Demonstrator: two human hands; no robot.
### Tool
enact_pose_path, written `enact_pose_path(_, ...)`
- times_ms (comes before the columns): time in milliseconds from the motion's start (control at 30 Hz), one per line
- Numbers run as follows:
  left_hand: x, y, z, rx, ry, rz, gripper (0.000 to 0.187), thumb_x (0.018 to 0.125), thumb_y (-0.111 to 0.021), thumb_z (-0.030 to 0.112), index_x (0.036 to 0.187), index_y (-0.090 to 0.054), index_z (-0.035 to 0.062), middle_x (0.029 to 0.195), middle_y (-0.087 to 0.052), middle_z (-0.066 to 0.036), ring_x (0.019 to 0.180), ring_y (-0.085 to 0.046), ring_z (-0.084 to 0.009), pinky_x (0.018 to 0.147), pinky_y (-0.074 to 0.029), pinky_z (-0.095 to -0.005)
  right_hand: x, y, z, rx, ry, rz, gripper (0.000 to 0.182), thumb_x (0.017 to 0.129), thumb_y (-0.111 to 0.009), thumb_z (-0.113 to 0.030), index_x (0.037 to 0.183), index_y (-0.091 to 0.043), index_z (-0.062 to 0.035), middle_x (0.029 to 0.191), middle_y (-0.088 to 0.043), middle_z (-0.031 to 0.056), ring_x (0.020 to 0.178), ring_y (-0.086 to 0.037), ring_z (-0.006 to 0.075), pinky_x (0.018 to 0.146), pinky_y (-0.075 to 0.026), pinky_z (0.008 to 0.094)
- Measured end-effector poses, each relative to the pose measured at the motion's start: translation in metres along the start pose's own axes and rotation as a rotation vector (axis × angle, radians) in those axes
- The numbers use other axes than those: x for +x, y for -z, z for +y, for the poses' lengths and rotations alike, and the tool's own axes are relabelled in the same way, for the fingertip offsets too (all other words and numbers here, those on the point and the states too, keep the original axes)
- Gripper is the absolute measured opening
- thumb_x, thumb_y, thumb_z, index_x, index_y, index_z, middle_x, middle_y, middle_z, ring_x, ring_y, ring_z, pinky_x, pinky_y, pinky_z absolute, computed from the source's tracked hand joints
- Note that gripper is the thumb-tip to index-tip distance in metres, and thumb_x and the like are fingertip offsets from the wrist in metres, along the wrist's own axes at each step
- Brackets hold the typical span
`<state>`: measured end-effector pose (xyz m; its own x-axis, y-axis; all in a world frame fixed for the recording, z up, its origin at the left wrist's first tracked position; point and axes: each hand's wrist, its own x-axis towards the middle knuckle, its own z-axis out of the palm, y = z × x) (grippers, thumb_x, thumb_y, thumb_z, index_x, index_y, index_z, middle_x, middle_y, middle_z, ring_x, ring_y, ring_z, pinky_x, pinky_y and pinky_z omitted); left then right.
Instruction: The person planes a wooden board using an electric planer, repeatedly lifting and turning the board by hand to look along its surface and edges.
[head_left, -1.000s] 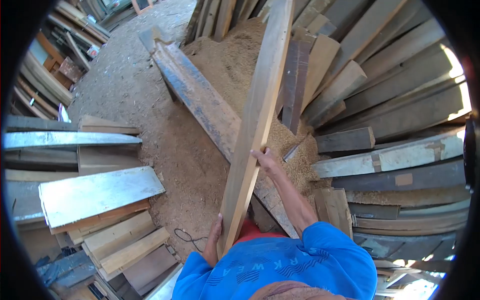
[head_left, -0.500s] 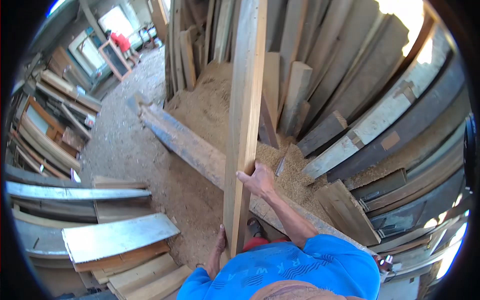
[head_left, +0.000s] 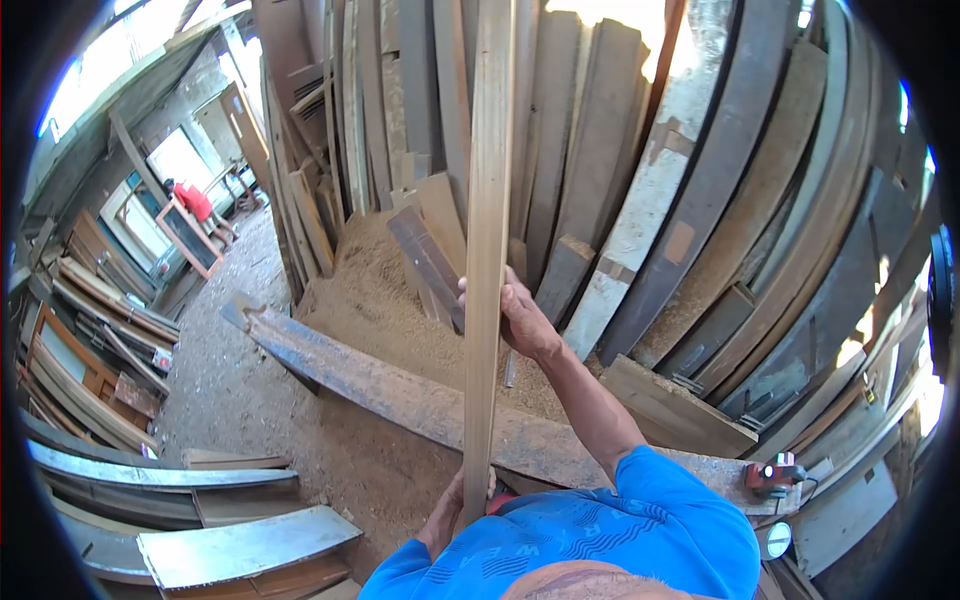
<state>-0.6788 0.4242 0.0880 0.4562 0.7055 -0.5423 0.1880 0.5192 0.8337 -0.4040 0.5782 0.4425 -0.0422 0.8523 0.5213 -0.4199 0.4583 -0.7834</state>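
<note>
A long wooden plank (head_left: 485, 200) stands nearly upright in front of my chest, its top running out of view. My right hand (head_left: 524, 315) grips it partway up from the right, fingertips showing at its left edge. Lower down, my left hand (head_left: 446, 515) holds the plank near its bottom end, with fingers around both sides. Behind the plank, a long, dusty board (head_left: 380, 375) lies crosswise like a low bench.
Many boards (head_left: 560, 130) lean against the wall beyond a sawdust heap (head_left: 375, 265). A red power tool (head_left: 775, 477) rests on the crosswise board's right end. More boards (head_left: 250, 545) are stacked at lower left. A person in red (head_left: 192, 200) stands far left.
The plank has turned to show a narrower face and stands straighter. My right hand has moved up with it, and my left hand's fingers now wrap around the lower end. My view has tilted up.
</note>
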Motion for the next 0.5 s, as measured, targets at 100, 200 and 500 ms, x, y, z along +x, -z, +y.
enact_pose_path(100,0.011,-0.017,-0.002,0.029,0.032,-0.11,0.084,0.103,-0.031,0.069,0.138,-0.059,-0.0031,0.128,-0.067,-0.017,0.119,-0.06,-0.0283,0.105,-0.044,-0.0395,-0.025,0.02,-0.037,0.112,-0.179,-0.087,0.082,0.091,-0.067,-0.064,0.144,-0.043,-0.0063,0.126,-0.058,0.006,0.118,-0.056,0.0166,0.098,-0.048,0.0374)
enact_pose_path(200,0.021,-0.02,0.001,0.071,0.052,-0.191,0.084,0.103,-0.031,0.068,0.138,-0.058,-0.003,0.128,-0.066,-0.017,0.119,-0.06,-0.0283,0.106,-0.044,-0.0397,-0.05,0.017,-0.061,0.038,-0.087,0.069,0.088,0.085,-0.07,-0.068,0.142,-0.045,-0.0058,0.118,-0.059,0.0069,0.107,-0.061,0.0175,0.09,-0.052,0.035)
enact_pose_path(500,0.038,0.039,0.053,0.222,-0.063,-0.239,0.081,0.105,-0.029,0.065,0.139,-0.057,-0.0025,0.128,-0.066,-0.016,0.121,-0.059,-0.0283,0.107,-0.043,-0.0403,-0.068,-0.008,-0.089,0.1,0.032,0.202,0.094,0.076,-0.086,-0.057,0.141,-0.043,-0.0035,0.109,-0.062,0.0088,0.098,-0.065,0.0202,0.083,-0.056,0.0345)
